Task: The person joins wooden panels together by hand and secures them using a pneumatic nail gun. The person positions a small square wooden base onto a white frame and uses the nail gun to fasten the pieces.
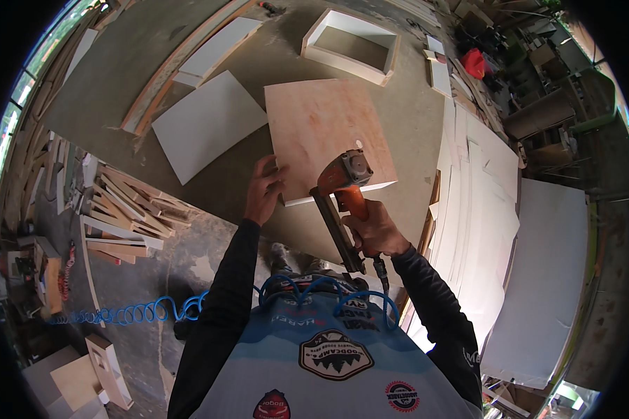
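Observation:
My right hand [377, 230] is wrapped round the handle of an orange and black nail gun [353, 202]. Its head is over the near edge of a bare plywood panel [321, 126] with white sides, which seems to be the top of a shallow box. Whether the gun's nose touches the wood is hidden. By the panel's near left corner is my left hand [262, 190], fingers bent and apart, holding nothing I can see. I cannot tell if its fingertips touch the edge. A coiled blue air hose [143, 312] runs across my front towards the gun.
On the worktable [258, 157] lie a white board [210, 126], an open white-lined frame [349, 43] at the back, and long wood strips [182, 59]. White sheets [475, 188] are stacked to the right. Wood offcuts [129, 209] are piled on the left.

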Demonstrator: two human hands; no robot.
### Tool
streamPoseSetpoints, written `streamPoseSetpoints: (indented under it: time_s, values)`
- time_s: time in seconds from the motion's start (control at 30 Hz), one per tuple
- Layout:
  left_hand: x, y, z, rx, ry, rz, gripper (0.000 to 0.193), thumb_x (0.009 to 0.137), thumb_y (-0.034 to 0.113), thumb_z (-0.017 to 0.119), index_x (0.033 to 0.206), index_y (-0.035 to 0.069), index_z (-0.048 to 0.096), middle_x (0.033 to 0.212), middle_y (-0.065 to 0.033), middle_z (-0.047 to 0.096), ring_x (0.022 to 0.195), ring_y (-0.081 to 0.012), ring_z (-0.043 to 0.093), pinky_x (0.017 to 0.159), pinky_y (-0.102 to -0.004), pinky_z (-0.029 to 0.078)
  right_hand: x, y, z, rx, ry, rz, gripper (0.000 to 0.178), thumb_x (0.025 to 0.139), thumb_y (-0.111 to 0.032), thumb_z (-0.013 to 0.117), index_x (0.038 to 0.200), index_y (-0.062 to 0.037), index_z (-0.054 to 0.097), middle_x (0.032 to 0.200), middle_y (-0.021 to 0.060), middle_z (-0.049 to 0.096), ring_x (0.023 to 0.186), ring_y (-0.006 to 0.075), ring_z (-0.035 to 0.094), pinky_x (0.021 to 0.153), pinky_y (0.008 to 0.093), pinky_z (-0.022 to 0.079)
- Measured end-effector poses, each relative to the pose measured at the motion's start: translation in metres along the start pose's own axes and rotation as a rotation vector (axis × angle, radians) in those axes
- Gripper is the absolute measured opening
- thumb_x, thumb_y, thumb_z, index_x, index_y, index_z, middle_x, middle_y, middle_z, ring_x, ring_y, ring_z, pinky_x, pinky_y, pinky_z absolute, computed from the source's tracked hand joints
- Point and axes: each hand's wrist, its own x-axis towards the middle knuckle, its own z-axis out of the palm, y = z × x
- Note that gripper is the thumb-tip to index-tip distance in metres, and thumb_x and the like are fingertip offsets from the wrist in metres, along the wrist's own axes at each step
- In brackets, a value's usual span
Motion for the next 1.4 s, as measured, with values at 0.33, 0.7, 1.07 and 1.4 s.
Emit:
streamPoseSetpoints:
  time_s: [0.33,0.7,1.07,1.4]
  values:
    - [0.001,-0.001,-0.005,0.036,-0.013,0.003,0.042,0.090,-0.005,0.066,0.128,0.008,0.074,0.152,-0.0084,0.042,0.116,-0.0244,0.067,0.094,-0.0346,0.057,0.005,-0.003,0.010,-0.063,-0.003,-0.006,0.027,0.094,-0.005,0.065,0.118,0.0061,0.060,0.064,0.0016,0.057,0.047,0.0099,0.056,0.045,0.0271,0.047]
    - [0.002,-0.002,-0.009,0.087,-0.051,0.024,0.040,0.091,-0.001,0.064,0.129,0.007,0.073,0.152,-0.0048,0.040,0.125,-0.0232,0.061,0.101,-0.0352,0.053,0.010,-0.003,0.024,-0.083,-0.022,-0.037,0.026,0.094,-0.006,0.064,0.117,0.0065,0.061,0.066,0.0015,0.058,0.048,0.0100,0.056,0.045,0.0273,0.046]
    - [0.005,-0.003,-0.010,0.151,-0.081,0.038,0.038,0.092,0.006,0.067,0.129,0.007,0.073,0.152,-0.0053,0.040,0.128,-0.0253,0.061,0.106,-0.0381,0.051,0.014,-0.001,0.039,-0.045,-0.043,-0.059,0.030,0.094,0.003,0.054,0.124,0.0029,0.056,0.064,0.0009,0.053,0.048,0.0101,0.050,0.044,0.0286,0.040]
    - [-0.008,-0.006,-0.007,0.239,-0.020,0.089,0.058,0.093,0.013,0.070,0.149,0.006,0.055,0.146,-0.0153,0.051,0.132,-0.0303,0.056,0.108,-0.0385,0.048,-0.018,0.021,0.026,0.070,0.235,-0.122,0.024,0.095,-0.009,0.065,0.114,0.0051,0.060,0.065,0.0022,0.057,0.049,0.0110,0.056,0.045,0.0281,0.046]
